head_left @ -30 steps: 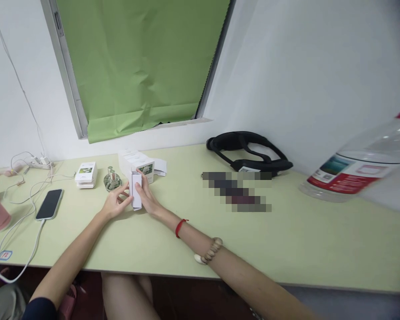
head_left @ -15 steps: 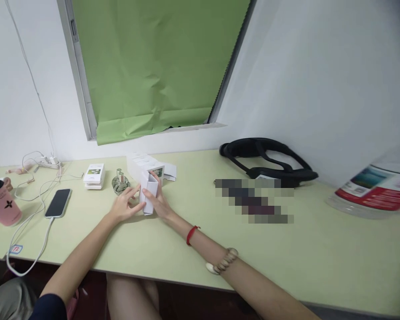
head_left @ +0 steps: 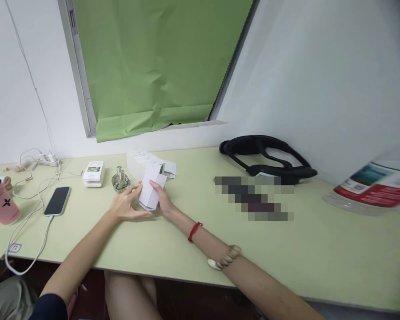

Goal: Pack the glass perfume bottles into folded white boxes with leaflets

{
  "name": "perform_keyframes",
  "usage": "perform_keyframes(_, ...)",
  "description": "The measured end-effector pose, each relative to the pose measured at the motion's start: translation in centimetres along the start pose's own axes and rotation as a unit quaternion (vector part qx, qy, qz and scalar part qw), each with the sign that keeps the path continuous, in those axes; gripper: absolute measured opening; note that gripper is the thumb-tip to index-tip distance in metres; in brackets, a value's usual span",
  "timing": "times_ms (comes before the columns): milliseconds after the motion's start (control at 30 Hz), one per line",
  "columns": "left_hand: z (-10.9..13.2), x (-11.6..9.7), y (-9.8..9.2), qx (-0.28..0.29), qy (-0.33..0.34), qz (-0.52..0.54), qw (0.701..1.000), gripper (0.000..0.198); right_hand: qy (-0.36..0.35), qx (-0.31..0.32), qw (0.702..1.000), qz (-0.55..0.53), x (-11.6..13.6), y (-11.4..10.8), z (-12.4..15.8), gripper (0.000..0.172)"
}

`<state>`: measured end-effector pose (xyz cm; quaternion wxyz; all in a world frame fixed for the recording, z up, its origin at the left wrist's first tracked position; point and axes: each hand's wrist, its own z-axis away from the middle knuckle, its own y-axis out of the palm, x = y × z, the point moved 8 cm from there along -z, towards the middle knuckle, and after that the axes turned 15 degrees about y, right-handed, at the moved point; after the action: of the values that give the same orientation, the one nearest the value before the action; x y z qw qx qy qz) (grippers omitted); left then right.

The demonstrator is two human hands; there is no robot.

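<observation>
A white folded paper carton (head_left: 149,190) is held tilted above the table in my right hand (head_left: 163,198). The thumb lies across its face, and the other fingers are mostly hidden behind it. My left hand (head_left: 125,204) is open at the carton's lower left, thumb stretched out below the bottom end and fingertips by the left edge. Whether those fingertips press on it, I cannot tell. Just beyond my left hand stands a clear glass bottle with a metallic neck (head_left: 120,180). Behind the carton is a larger white printed box (head_left: 135,161), partly covered, with an opened flap (head_left: 170,168).
Left lie a small white box (head_left: 94,173), a phone (head_left: 57,201) on a white cable, a pink cup (head_left: 2,204) and a power strip (head_left: 48,161). Part of another person's hand (head_left: 7,183) shows behind the cup. A black headset (head_left: 270,158) and large plastic bottle (head_left: 373,189) stand right.
The carton has turned from near upright to leaning right, showing its broad face. My left thumb has moved off its face to below the bottom end.
</observation>
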<state>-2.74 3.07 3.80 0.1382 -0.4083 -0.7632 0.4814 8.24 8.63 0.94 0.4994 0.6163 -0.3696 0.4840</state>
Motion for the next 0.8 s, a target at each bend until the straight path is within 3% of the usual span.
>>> perform_keyframes(133, 0.0, 0.3, -0.2, 0.0, -0.004, -0.017, 1.0, 0.094, 0.03, -0.005, 0.999, -0.039, -0.1, -0.1, 0.0, 0.074)
perform_keyframes(233, 0.0, 0.5, -0.2, 0.005, 0.001, -0.038, 0.999, 0.079, -0.006, -0.001, 1.0, 0.001, 0.5, 0.1, 0.4, 0.084)
perform_keyframes(367, -0.1, 0.7, 0.7, 0.052, 0.012, -0.075, 0.996, 0.054, -0.062, 0.0, 0.995, 0.079, 0.9, 0.4, 0.6, 0.093)
perform_keyframes(500, -0.2, 0.9, 0.1, 0.066, 0.03, -0.105, 0.992, 0.04, -0.064, -0.012, 0.99, 0.128, 0.7, 0.6, 0.7, 0.098)
perform_keyframes(567, -0.1, 0.8, -1.5, 0.021, 0.042, -0.108, 0.993, 0.036, -0.061, -0.005, 0.989, 0.134, 0.6, 0.9, 0.9, 0.097)
perform_keyframes(633, 0.2, 1.1, -3.9, -0.064, 0.026, -0.113, 0.991, 0.03, -0.061, 0.005, 0.988, 0.138, 0.6, 1.2, 1.1, 0.095)
perform_keyframes(700, 1.0, 2.0, -6.6, -0.166, -0.03, -0.132, 0.977, 0.027, -0.061, 0.01, 0.988, 0.145, 0.6, 1.3, 1.2, 0.095)
perform_keyframes(800, 2.9, 4.0, -9.7, -0.289, -0.149, -0.182, 0.928, 0.028, -0.048, 0.015, 0.987, 0.15, 0.4, 1.2, 1.2, 0.097)
